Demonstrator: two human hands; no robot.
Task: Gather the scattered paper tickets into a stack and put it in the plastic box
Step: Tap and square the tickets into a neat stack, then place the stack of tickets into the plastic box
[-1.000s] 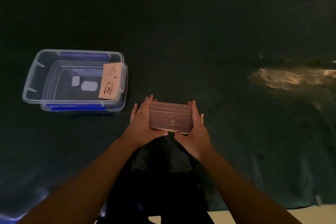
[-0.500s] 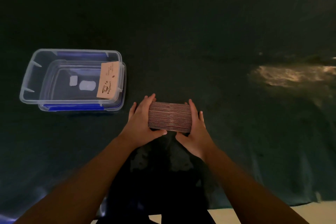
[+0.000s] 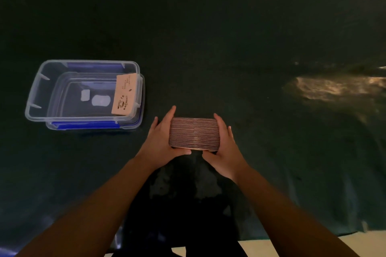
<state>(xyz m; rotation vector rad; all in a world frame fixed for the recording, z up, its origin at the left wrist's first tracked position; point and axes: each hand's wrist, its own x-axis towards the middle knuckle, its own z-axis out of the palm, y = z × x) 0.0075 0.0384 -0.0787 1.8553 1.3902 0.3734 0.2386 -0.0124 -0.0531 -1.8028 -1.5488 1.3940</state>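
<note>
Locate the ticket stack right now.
Head view, lower centre: the brown paper ticket stack is clamped between left hand and right hand, right of the clear plastic box.

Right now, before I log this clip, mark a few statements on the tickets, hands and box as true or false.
1. Both hands hold the ticket stack, the left hand and the right hand on opposite ends. True.
2. The stack is already inside the plastic box. False: it is held over the dark cloth, to the right of the box.
3. A single ticket leans at the box's right end. True.
4. The box has its lid shut on top. False: the box is open.
</note>
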